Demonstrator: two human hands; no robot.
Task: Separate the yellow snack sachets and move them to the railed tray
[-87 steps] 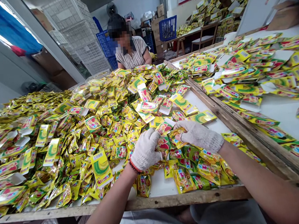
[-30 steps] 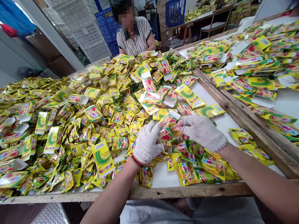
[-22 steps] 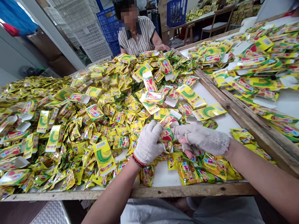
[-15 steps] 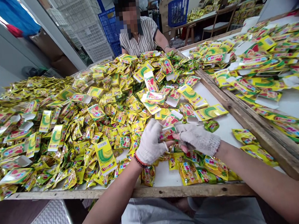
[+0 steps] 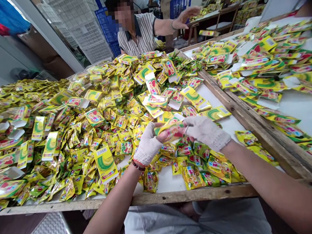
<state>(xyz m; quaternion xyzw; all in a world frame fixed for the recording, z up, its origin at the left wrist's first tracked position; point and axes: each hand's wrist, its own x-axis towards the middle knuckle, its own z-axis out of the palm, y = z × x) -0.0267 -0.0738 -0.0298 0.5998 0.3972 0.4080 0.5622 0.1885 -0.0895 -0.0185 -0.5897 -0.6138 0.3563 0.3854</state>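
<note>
Both my hands wear white knit gloves with bare fingertips. Between them, just above the pile, is a small printed candy box point(image 5: 170, 131), yellow and green with red fruit and slightly blurred. My left hand point(image 5: 149, 142) grips its left end, and my right hand point(image 5: 204, 132) closes on its right end. Small yellow and green candy packets point(image 5: 194, 175) lie on the white tabletop below. A flat yellow box with a green swirl point(image 5: 105, 164) rests on the heap left of my hands. More boxes point(image 5: 195, 97) lie just beyond them.
A wooden divider point(image 5: 237, 114) splits the table, with more boxes point(image 5: 265, 65) on its right. A wooden rim point(image 5: 178, 196) runs along the near edge. Across the table a co-worker point(image 5: 144, 35) stretches out an arm, with a box point(image 5: 208, 32) in the air nearby. White crates point(image 5: 79, 29) stand behind.
My hands have moved apart a little, and the box now lies level between them. The co-worker's arm has swung up and out to the right, and a box is in the air.
</note>
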